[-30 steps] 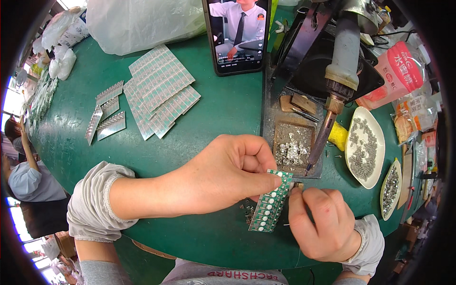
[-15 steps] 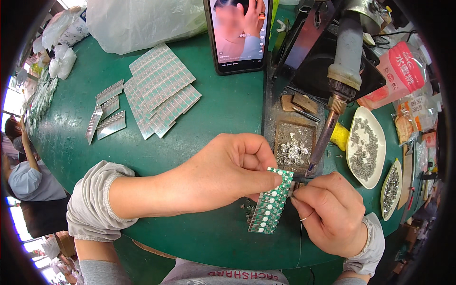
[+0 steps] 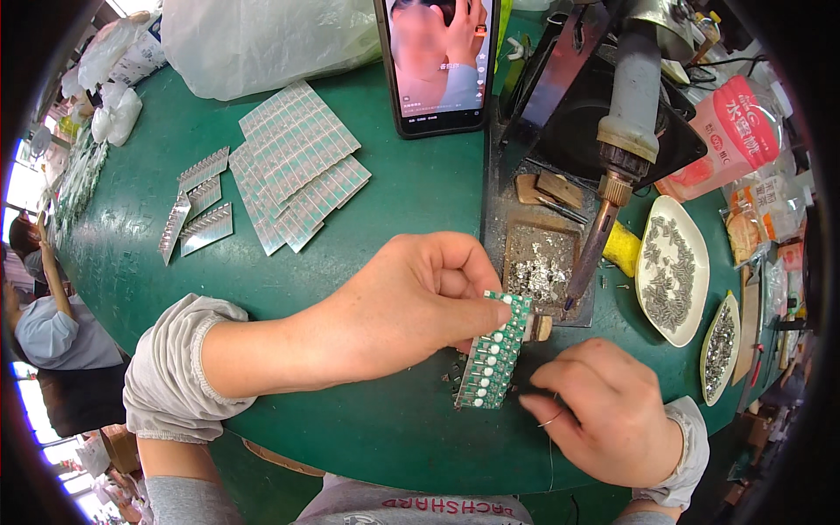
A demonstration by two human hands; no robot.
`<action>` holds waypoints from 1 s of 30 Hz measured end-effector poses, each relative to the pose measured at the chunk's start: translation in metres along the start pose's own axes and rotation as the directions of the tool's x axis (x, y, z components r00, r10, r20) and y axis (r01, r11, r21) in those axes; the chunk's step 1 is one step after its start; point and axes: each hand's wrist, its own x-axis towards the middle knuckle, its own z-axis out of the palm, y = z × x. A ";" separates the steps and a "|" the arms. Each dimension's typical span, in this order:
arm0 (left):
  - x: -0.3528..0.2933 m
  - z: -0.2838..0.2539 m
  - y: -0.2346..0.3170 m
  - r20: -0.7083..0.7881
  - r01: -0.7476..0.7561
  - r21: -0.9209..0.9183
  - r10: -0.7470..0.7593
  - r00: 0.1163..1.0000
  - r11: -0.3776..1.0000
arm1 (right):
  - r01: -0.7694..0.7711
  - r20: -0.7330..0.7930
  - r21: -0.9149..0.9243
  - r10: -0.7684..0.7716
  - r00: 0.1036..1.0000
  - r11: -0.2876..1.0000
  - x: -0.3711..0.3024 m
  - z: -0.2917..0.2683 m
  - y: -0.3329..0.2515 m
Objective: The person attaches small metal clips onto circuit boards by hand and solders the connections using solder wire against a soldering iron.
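My left hand (image 3: 437,302) pinches a green circuit board strip (image 3: 493,357) near its upper end, between thumb and curled fingers. White round spots and small parts run along the strip, which tilts over the table. To its right, apart from it, my right hand (image 3: 608,407) has thumb and forefinger parted, with nothing visible between their tips. A thin silvery wire (image 3: 550,422) crosses that thumb, and a fine strand hangs below. Above the hands a soldering iron (image 3: 597,236) points downward, its tip beside a tray (image 3: 573,229) holding silvery solder scraps.
Circuit board panels (image 3: 297,144) lie stacked at the far left, with cut metal-looking strips (image 3: 207,229) beside them. A phone (image 3: 442,122) stands at the back. On the right are a dish of small grey parts (image 3: 669,271), a smaller dish (image 3: 720,350) and a pink package (image 3: 731,131).
My right hand has drawn away from the board and its thumb and forefinger have parted. My left hand has moved the board slightly up and left.
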 end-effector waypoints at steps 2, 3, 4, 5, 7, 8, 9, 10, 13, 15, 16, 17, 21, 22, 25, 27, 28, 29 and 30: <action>0.001 -0.001 0.000 -0.037 0.009 0.000 -0.009 0.999 1.000 | -0.121 0.178 0.075 0.107 0.978 0.990 -0.001 0.002 -0.002; 0.001 -0.001 0.000 -0.034 0.010 0.000 -0.010 0.999 1.000 | -0.124 0.178 0.074 0.109 0.978 0.990 -0.002 0.004 -0.001; 0.001 -0.002 -0.001 -0.030 0.005 -0.008 -0.005 1.000 1.000 | -0.125 0.182 0.082 0.108 0.977 0.989 -0.003 0.008 0.001; 0.001 -0.002 -0.001 -0.026 0.000 -0.017 -0.001 1.000 1.000 | -0.126 0.185 0.089 0.108 0.977 0.988 -0.003 0.011 0.003; 0.001 -0.002 -0.001 -0.025 0.000 -0.020 0.000 1.000 1.000 | -0.112 0.182 0.083 0.096 0.979 0.990 -0.005 0.012 0.004; 0.001 -0.002 -0.001 -0.025 -0.002 -0.024 0.001 1.000 1.000 | -0.097 0.180 0.077 0.082 0.980 0.992 -0.006 0.012 0.005; 0.000 -0.001 -0.001 -0.023 -0.002 -0.024 0.001 1.000 1.000 | -0.098 0.180 0.075 0.083 0.980 0.992 -0.005 0.011 0.005; 0.000 -0.001 0.000 -0.026 0.003 -0.014 -0.003 1.000 1.000 | -0.098 0.170 0.106 0.079 0.982 0.990 -0.003 0.009 0.005; -0.001 0.001 0.001 -0.022 0.007 0.023 -0.007 1.000 1.000 | -0.090 0.088 0.101 0.081 0.993 0.991 0.004 -0.002 0.003; -0.002 0.001 0.000 -0.016 0.007 0.051 -0.006 1.000 0.999 | -0.103 -0.058 0.050 0.106 0.993 0.993 0.006 -0.003 0.003; -0.002 0.001 0.000 -0.014 0.019 0.063 -0.018 1.000 0.998 | -0.105 -0.058 0.048 0.107 0.993 0.993 0.007 -0.003 0.003; -0.002 0.002 -0.001 -0.013 0.032 0.075 -0.031 0.999 0.997 | -0.109 -0.092 0.032 0.111 0.990 0.994 0.008 -0.003 0.003; -0.004 0.004 -0.002 0.009 0.030 0.091 -0.031 0.999 0.995 | -0.108 -0.125 0.004 0.107 0.986 0.994 0.008 0.001 0.005; -0.004 0.005 -0.002 0.006 0.030 0.112 -0.030 1.000 0.993 | -0.108 -0.124 0.004 0.108 0.986 0.994 0.009 0.001 0.006; -0.004 0.006 -0.003 0.008 0.030 0.125 -0.032 0.999 0.992 | -0.079 -0.102 0.005 0.079 0.992 0.997 0.010 0.000 0.007; -0.004 0.006 -0.002 0.013 0.031 0.116 -0.033 0.999 0.993 | -0.060 -0.097 0.017 0.061 0.993 0.998 0.010 -0.001 0.007; -0.004 0.005 -0.001 0.023 0.046 0.091 -0.048 0.999 0.995 | -0.060 -0.096 0.018 0.061 0.993 0.998 0.010 -0.001 0.006; -0.004 0.005 -0.001 0.033 0.061 0.065 -0.064 0.997 0.996 | -0.100 -0.085 0.042 0.103 0.991 0.994 0.010 -0.003 0.005; -0.004 0.004 0.000 0.033 0.062 0.065 -0.064 0.997 0.996 | -0.140 -0.072 0.064 0.144 0.987 0.988 0.010 -0.004 0.004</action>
